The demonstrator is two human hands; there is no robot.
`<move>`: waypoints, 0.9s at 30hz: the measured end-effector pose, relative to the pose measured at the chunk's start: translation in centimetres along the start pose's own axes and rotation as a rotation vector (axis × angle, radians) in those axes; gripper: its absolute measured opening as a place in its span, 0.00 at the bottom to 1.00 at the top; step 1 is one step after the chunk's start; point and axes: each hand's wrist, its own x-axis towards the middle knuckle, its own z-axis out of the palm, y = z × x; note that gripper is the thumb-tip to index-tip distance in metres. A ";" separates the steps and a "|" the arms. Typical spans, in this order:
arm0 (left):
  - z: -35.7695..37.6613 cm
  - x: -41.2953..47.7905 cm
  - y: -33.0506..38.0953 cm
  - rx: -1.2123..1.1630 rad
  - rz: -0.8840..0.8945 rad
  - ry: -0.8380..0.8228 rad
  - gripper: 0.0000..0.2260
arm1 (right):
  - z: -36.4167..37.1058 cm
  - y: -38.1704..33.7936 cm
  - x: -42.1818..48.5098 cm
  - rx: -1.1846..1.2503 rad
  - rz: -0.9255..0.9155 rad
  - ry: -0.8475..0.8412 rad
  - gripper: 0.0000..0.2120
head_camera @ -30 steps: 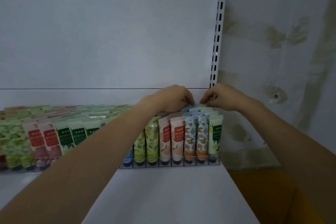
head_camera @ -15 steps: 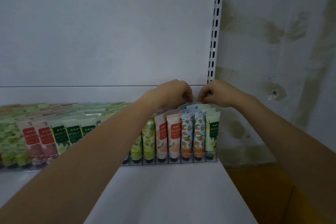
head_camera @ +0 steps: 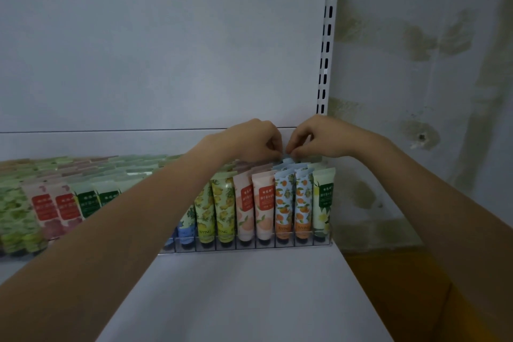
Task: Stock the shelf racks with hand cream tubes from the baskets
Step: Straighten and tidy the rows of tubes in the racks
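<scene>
A clear plastic rack (head_camera: 249, 248) on the white shelf holds rows of hand cream tubes standing cap-down. At the right end stand blue tubes with an orange-fruit print (head_camera: 283, 203), beside pink peach tubes (head_camera: 263, 203) and a pale green tube (head_camera: 323, 197). My left hand (head_camera: 255, 139) and my right hand (head_camera: 313, 136) reach to the back of the blue rows, fingers curled. Both pinch the crimped top of a blue tube (head_camera: 287, 159) at the rear; its body is hidden behind the tubes in front.
More tube rows, green, red-label and dark green (head_camera: 44, 205), fill the rack to the left. The white shelf board (head_camera: 236, 294) extends toward me. A slotted upright (head_camera: 327, 36) marks the shelf's right edge, with a stained wall (head_camera: 430, 91) beyond and an orange surface (head_camera: 402, 300) below.
Both hands stay at the back of the blue rows, drawn slightly closer together. The camera view has shifted a little, so the rack sits a bit higher in frame than a second ago.
</scene>
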 end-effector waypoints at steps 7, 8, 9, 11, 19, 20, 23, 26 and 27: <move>-0.2 0.0 0.1 -0.005 -0.010 -0.041 0.09 | 0.7 -0.4 0.5 -0.038 0.094 -0.048 0.03; -0.2 0.0 0.2 -0.007 -0.006 -0.043 0.09 | 0.6 -0.4 0.5 -0.034 0.095 -0.047 0.03; -0.2 0.1 0.2 -0.009 -0.001 -0.043 0.09 | 0.7 -0.4 0.5 -0.033 0.095 -0.046 0.03; -0.1 0.1 0.3 -0.008 0.008 -0.042 0.09 | 0.8 -0.4 0.4 -0.030 0.090 -0.047 0.02; -0.8 -0.7 -0.2 -0.055 -0.017 -0.028 0.09 | -0.4 0.1 -0.7 0.022 0.040 0.060 0.04; -1.0 -0.8 -0.3 -0.058 -0.023 -0.040 0.09 | -0.2 0.1 -0.6 0.018 0.031 0.081 0.05; -1.3 -1.2 -0.5 -0.047 -0.043 -0.085 0.09 | 0.7 -0.3 -0.3 0.020 -0.020 0.092 0.09; -1.4 -1.5 -0.5 -0.057 -0.062 -0.105 0.08 | 1.5 -0.7 0.1 -0.006 -0.054 0.030 0.11; -1.4 -1.6 -0.5 -0.055 -0.063 -0.109 0.09 | 1.6 -0.7 0.2 -0.013 -0.050 0.022 0.12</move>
